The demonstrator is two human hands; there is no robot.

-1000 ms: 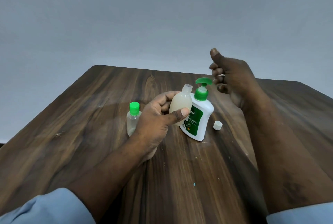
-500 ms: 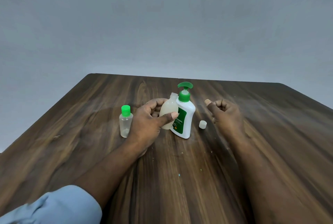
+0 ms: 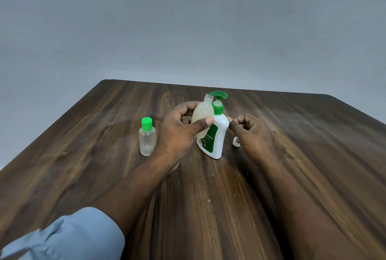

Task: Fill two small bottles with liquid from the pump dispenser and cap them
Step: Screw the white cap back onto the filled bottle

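Small open bottle [image 3: 201, 117] — head view only. It sits against the left front of the pump dispenser [image 3: 215, 134], tilted slightly, its uncapped neck just under the dispenser's green spout. The left hand [image 3: 179, 130] grips it, thumb across the front wall and fingers curled behind. The right hand [image 3: 250, 132] is just right of the dispenser, fingers curled into a loose fist with nothing visible inside. Whether its thumb tip touches the dispenser's shoulder, I cannot tell. A white cap [image 3: 236, 142] lies on the table [image 3: 302, 155] near the dispenser's base on the right, partly hidden by that hand.

Judgement: filling of this bottle looks finished and capping is the step in hand. Draw the bottle clear of the spout, bring it level, pinch the cap by its rim, seat it square on the neck, then turn. Hold lightly — a squeezed soft wall would likely push liquid over the lip.

Contents:
- Open bottle: cloudy pale liquid, nearly to the shoulder.
- Green-capped bottle [image 3: 147, 138]: stands left of the dispenser, beyond the left hand. Its walls are clear and it looks empty or nearly so.
- Dispenser: opaque white, level not visible.
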